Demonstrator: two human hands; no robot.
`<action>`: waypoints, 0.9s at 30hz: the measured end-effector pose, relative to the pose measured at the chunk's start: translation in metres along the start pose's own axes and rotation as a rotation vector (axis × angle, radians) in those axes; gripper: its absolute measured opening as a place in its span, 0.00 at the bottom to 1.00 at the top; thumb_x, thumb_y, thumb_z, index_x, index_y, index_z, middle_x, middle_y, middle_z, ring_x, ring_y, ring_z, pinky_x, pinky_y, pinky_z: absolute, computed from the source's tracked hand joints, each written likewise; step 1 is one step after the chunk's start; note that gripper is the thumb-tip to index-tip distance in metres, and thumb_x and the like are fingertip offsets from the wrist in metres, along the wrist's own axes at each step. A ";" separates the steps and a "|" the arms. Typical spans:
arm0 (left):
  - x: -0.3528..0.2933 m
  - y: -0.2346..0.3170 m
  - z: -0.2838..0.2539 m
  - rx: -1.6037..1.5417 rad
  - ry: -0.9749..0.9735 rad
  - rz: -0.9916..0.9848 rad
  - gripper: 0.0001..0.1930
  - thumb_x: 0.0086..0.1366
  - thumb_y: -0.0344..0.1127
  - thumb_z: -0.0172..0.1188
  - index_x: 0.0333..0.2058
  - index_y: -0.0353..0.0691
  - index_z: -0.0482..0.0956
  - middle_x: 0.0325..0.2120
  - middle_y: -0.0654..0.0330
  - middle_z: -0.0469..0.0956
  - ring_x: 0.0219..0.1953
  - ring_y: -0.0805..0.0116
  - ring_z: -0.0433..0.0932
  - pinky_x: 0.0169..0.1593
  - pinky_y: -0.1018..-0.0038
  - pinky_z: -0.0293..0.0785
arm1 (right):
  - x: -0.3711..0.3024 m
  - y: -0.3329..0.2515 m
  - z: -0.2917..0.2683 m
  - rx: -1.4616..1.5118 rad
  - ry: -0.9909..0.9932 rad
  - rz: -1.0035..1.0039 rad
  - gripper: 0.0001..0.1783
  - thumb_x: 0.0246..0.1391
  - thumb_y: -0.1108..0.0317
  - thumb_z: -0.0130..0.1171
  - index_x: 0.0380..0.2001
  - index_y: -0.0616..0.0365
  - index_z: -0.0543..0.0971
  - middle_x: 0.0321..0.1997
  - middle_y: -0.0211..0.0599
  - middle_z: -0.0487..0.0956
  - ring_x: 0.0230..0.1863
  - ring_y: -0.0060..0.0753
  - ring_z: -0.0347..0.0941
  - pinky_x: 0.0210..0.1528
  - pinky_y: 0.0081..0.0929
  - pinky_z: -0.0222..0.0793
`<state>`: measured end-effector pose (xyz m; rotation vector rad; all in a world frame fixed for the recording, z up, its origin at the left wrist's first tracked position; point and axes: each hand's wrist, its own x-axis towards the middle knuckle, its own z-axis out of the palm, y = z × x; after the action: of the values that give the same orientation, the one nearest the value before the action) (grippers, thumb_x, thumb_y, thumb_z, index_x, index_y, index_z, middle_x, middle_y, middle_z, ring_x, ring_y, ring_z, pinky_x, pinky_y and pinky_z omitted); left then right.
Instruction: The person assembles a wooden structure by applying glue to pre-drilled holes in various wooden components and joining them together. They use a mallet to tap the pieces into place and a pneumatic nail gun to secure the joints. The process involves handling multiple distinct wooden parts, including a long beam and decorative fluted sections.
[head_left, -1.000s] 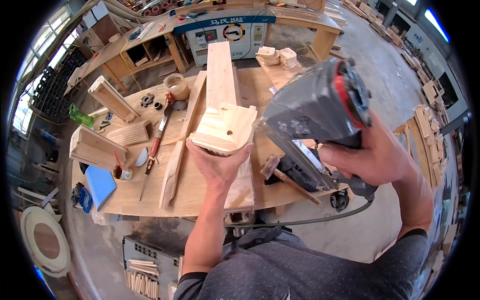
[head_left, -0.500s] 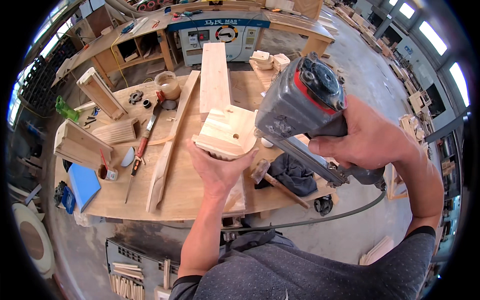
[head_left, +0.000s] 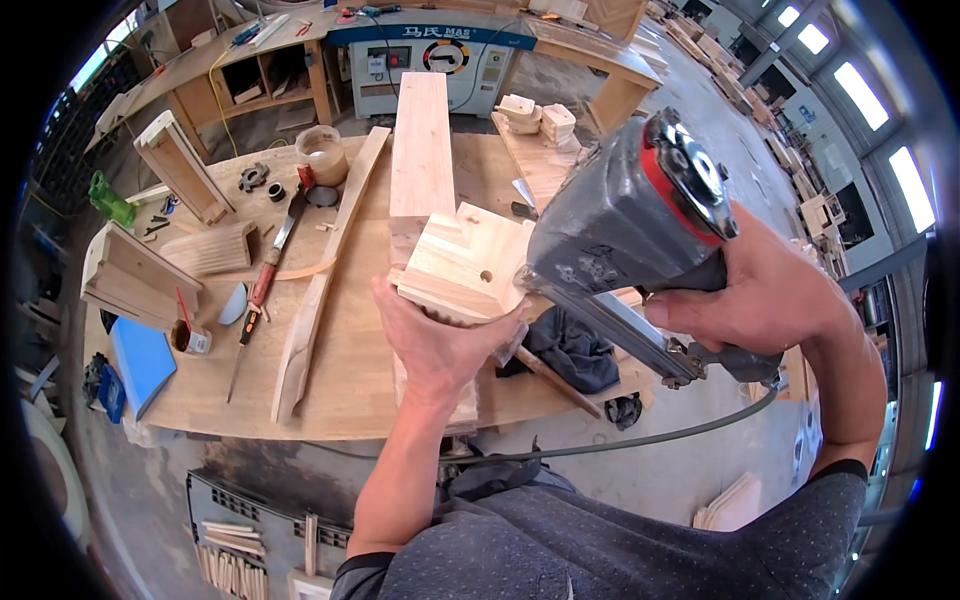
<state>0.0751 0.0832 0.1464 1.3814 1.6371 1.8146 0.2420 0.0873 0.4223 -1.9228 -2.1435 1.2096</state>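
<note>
My left hand (head_left: 437, 345) is wrapped round a pale wooden block (head_left: 462, 262) from below; a small round hole shows in its upper face. My right hand (head_left: 745, 290) grips a pneumatic nail gun (head_left: 625, 225) with a grey body and a red ring at its cap. The nose of the gun meets the right side of the block, though the exact contact is hard to make out. From the gun's handle an air hose (head_left: 690, 432) curves down and left. Just beyond the block lies a thick wooden beam (head_left: 422, 150) on the workbench (head_left: 250, 390).
Left on the bench are a curved wooden strip (head_left: 310, 320), a long red-handled tool (head_left: 263, 285), a tub (head_left: 322, 155), a brush in a small pot (head_left: 195, 340) and a blue folder-like sheet (head_left: 143, 360). At right lie a dark cloth (head_left: 572, 350) and a hammer (head_left: 560, 383). A machine (head_left: 430, 75) stands behind.
The nail gun and my right hand have shifted slightly right and down. The block has turned a little and moved slightly right. The whole view has shifted a bit too.
</note>
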 end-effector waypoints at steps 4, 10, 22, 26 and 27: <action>0.001 -0.001 -0.001 -0.003 -0.003 0.001 0.52 0.30 0.43 0.88 0.50 0.33 0.62 0.43 0.51 0.71 0.45 0.59 0.75 0.49 0.62 0.73 | 0.002 -0.011 -0.003 -0.031 -0.019 0.069 0.23 0.52 0.70 0.67 0.52 0.62 0.78 0.32 0.34 0.83 0.26 0.20 0.73 0.29 0.26 0.70; 0.000 0.000 0.005 -0.148 -0.004 -0.026 0.52 0.29 0.45 0.89 0.49 0.33 0.61 0.43 0.52 0.68 0.44 0.58 0.73 0.47 0.62 0.71 | 0.001 -0.007 -0.002 -0.129 0.057 -0.004 0.24 0.48 0.72 0.65 0.51 0.61 0.78 0.36 0.39 0.84 0.34 0.26 0.76 0.41 0.33 0.73; 0.002 0.005 0.001 -0.027 -0.005 -0.005 0.52 0.27 0.40 0.88 0.49 0.32 0.63 0.43 0.50 0.72 0.43 0.58 0.76 0.48 0.61 0.74 | 0.002 -0.001 -0.001 -0.082 0.052 -0.049 0.15 0.46 0.70 0.61 0.39 0.64 0.81 0.22 0.36 0.78 0.24 0.27 0.72 0.32 0.30 0.70; 0.002 0.001 0.002 -0.118 -0.005 -0.052 0.50 0.29 0.39 0.87 0.49 0.32 0.63 0.43 0.51 0.72 0.44 0.60 0.76 0.48 0.62 0.74 | -0.001 -0.006 -0.004 -0.144 0.032 0.044 0.15 0.46 0.70 0.61 0.39 0.65 0.81 0.20 0.34 0.77 0.22 0.25 0.71 0.30 0.30 0.68; 0.002 0.001 0.001 -0.149 -0.011 -0.064 0.49 0.29 0.39 0.87 0.49 0.33 0.63 0.43 0.52 0.72 0.44 0.61 0.76 0.48 0.63 0.74 | -0.001 -0.004 -0.001 -0.152 0.055 0.014 0.15 0.46 0.70 0.61 0.38 0.65 0.80 0.20 0.34 0.77 0.22 0.25 0.70 0.29 0.30 0.68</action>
<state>0.0758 0.0851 0.1483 1.2585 1.4901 1.8484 0.2396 0.0876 0.4252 -2.0058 -2.2583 1.0103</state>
